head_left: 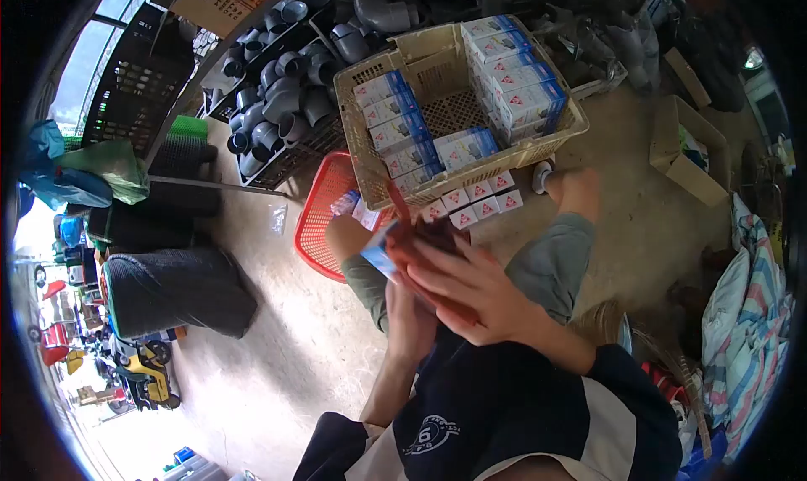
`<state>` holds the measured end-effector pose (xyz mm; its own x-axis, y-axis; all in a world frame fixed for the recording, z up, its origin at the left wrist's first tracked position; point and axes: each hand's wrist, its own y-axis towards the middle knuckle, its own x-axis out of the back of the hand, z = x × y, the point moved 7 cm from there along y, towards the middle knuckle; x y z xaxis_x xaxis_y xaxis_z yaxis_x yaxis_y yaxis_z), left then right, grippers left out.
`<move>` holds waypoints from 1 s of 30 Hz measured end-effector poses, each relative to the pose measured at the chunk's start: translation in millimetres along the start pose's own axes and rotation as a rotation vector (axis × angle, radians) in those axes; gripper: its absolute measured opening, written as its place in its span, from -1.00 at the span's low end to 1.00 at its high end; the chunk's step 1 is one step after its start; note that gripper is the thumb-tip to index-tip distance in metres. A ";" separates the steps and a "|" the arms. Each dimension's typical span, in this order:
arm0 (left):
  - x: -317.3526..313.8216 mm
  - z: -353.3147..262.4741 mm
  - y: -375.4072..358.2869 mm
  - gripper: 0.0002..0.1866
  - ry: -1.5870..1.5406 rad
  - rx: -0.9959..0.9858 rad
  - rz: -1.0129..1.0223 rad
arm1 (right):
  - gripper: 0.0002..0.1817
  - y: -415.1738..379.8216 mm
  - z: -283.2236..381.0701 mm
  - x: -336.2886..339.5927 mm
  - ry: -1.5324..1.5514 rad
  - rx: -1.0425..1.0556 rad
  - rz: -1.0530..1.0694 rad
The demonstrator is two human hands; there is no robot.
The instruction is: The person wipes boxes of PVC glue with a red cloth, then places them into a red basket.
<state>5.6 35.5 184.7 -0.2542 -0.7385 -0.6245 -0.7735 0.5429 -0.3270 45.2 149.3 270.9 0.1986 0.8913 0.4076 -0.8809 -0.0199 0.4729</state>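
Blue-and-white box (pixel 378 258) and reddish-brown object (pixel 405 247) together at mid-view, before the torso; the object is blurred, its kind unclear. Right hand (pixel 483 292) lies over the object, fingers part-bent, closed around it. Left hand (pixel 409 317) at the box's underside, touching; fingers mostly hidden, so grip cannot be told. From the hands: red basket (pixel 313 239) at 10 o'clock, partly behind a knee (pixel 343 235); small white boxes (pixel 485 209), 1 o'clock; beige crate (pixel 538 150), 12.
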 end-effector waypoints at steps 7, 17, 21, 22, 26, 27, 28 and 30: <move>19.7 -1.6 26.2 -0.27 -0.478 0.133 0.340 | -0.39 -47.6 -25.0 1.8 0.196 -0.152 0.065; -17.3 -9.2 17.3 -0.13 -0.152 0.147 0.153 | -0.33 -37.1 -7.1 -15.5 -0.086 -0.002 0.029; -15.7 -7.2 23.9 -0.15 -0.124 0.162 0.362 | -0.34 -39.0 -7.1 -33.9 -0.251 0.088 0.154; -6.3 2.1 20.3 -0.17 -0.032 0.127 0.271 | -0.35 -33.3 -7.0 -29.1 -0.266 0.102 0.118; 10.1 7.2 2.8 -0.29 0.478 -0.078 -0.012 | -0.38 -0.3 -10.6 -10.8 -0.227 0.095 -0.040; 2.1 0.2 1.3 -0.28 0.324 -0.088 -0.083 | -0.39 5.7 -11.1 -8.0 -0.197 0.083 -0.079; 1.6 -1.9 0.0 -0.26 0.334 -0.087 -0.095 | -0.40 10.1 -13.7 -7.0 -0.138 0.002 -0.082; 1.5 -5.2 -0.2 -0.24 0.348 -0.087 -0.117 | -0.40 12.2 -22.2 -8.9 0.134 -0.151 -0.234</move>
<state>2.4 32.2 187.6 -0.3318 -0.8932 -0.3035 -0.8517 0.4220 -0.3108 23.2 151.2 255.7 0.3540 0.9159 0.1895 -0.8739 0.2517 0.4159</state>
